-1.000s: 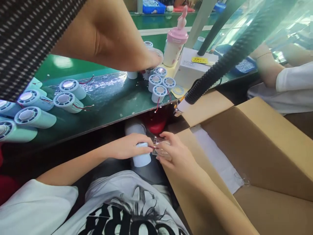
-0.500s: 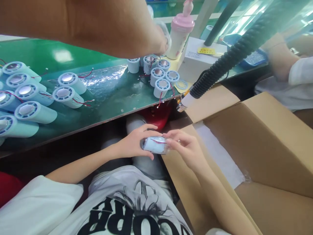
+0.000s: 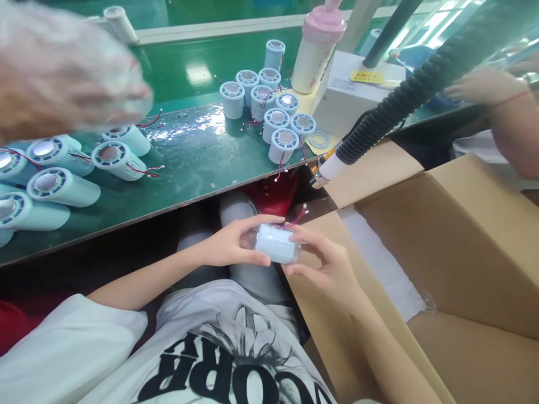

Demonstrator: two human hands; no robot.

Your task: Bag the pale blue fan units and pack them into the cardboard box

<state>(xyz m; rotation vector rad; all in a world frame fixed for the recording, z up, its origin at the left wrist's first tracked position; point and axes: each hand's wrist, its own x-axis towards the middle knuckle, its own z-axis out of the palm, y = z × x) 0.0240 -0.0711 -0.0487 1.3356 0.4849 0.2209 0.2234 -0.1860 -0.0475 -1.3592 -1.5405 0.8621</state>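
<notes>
Item held: one pale blue plastic cylinder (image 3: pixel 275 243) with a thin red wire (image 3: pixel 296 218), lying on its side at lower centre of the frame, below the front edge of the dark green worktable (image 3: pixel 189 163). Your left hand (image 3: pixel 229 244) closes round its left end, thumb on top and fingers curled beneath. Your right hand (image 3: pixel 326 261) cups its right end, fingers bent over the top and thumb below; the cylinder sits between the two palms, touching both. Right of frame: an open brown cardboard box (image 3: pixel 455 247), its near flap just under your right hand. Upper centre: a cluster of upright pale blue cylinders (image 3: pixel 273 112). Left edge: more of the same lying on their sides (image 3: pixel 63 188). Upper centre: a cream bottle with pink cap (image 3: pixel 315 47). Upper right: a black ribbed hose (image 3: pixel 400 101). Upper left: another person's blurred hand (image 3: pixel 63 73).
</notes>
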